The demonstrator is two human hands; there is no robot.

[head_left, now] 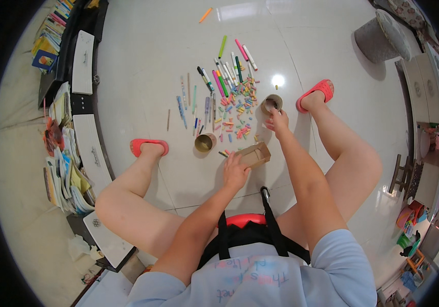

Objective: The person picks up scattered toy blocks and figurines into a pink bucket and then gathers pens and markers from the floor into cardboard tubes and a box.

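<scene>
My left hand (pixel 236 171) is at the near left side of an open brown cardboard box (pixel 260 154), its fingers and thumb closed on the box's edge. The box lies tilted on the floor, and little shows inside it. My right hand (pixel 279 123) reaches to a round tin-like cup (pixel 271 102) and grips its near rim; part of the fingers is hidden. A second round cup (pixel 205 143) stands to the left of the box. Many short pastel chalk pieces (pixel 242 109) are strewn beyond the box, between the two cups.
Beyond the chalk lie several markers (pixel 223 84), with pens and pencils (pixel 181 110) to their left. An orange marker (pixel 205 15) lies far off. My feet in red slippers (pixel 148 147) flank the pile. Drawers (pixel 92 146) with papers line the left; a grey stool (pixel 378 38) stands far right.
</scene>
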